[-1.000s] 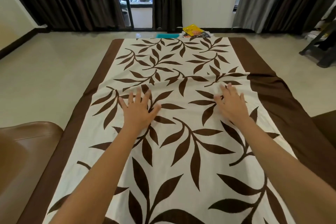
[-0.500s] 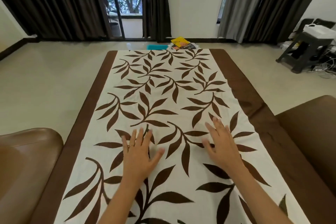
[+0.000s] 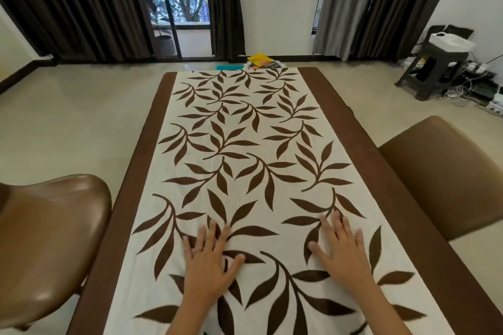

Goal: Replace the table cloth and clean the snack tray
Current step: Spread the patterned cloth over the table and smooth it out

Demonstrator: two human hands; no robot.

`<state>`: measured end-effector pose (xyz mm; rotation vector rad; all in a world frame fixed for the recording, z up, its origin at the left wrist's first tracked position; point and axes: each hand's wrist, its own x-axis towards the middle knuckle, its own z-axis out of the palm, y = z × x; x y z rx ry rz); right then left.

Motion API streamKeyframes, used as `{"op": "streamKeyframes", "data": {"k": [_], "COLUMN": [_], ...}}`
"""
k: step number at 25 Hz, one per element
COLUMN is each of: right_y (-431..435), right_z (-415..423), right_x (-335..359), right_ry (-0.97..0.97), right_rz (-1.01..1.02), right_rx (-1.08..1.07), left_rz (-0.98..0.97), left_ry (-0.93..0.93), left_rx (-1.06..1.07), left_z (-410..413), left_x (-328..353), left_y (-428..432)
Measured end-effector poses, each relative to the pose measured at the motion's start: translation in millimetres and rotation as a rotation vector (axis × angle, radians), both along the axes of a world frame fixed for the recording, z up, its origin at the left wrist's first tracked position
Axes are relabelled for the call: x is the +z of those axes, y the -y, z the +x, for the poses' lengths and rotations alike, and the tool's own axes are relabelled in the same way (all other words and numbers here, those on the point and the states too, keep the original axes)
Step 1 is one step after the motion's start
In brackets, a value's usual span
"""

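Here, left hand [image 3: 209, 266], right hand [image 3: 341, 254], flat on table cloth [image 3: 245, 149]

The table cloth [image 3: 245, 144] is spread over the table, from the near end to the far end. Both hands are laid flat on its near part, the left hand [image 3: 209, 266] on the left and the right hand [image 3: 343, 253] on the right, set apart. A left chair [image 3: 46, 239] is placed beside the table, and a right chair [image 3: 446, 171] across from it. Snack packets [image 3: 261, 61] are seen just behind the far end. A stool [image 3: 432, 68] is kept far right, with a bag [image 3: 449, 41] on it.
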<state>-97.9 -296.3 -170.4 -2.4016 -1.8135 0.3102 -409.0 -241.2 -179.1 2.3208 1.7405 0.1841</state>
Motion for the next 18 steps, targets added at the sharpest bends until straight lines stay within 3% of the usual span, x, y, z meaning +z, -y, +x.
{"op": "streamKeyframes", "data": {"k": [4,7,10,15,18], "right_y": [65.7,105.4,119.7,187.6,239.1], "right_z": [14.9,21.9,16.9,-13.5,-2.4], "right_x": [0.0,1.6,1.9,1.6,2.0], "right_ry": [-0.069,-0.042,0.002,-0.054,-0.066], "right_rz": [0.049,0.012,0.050,-0.003,0.022], "right_rx": [-0.063,0.007,-0.058,0.283,0.069], "left_rz": [-0.078,-0.099,-0.132,-0.101,-0.076], "left_ry": [0.059,-0.017,-0.040,-0.086,-0.038], "left_rx": [0.015,0.047,0.144,0.137,0.198], "left_z": [-37.4,-58.6,-71.2,-60.4,-55.1], "left_x": [7.4,9.4,14.7,15.4,11.4], "left_y": [50.8,96.5,125.7,212.7,268.3]}}
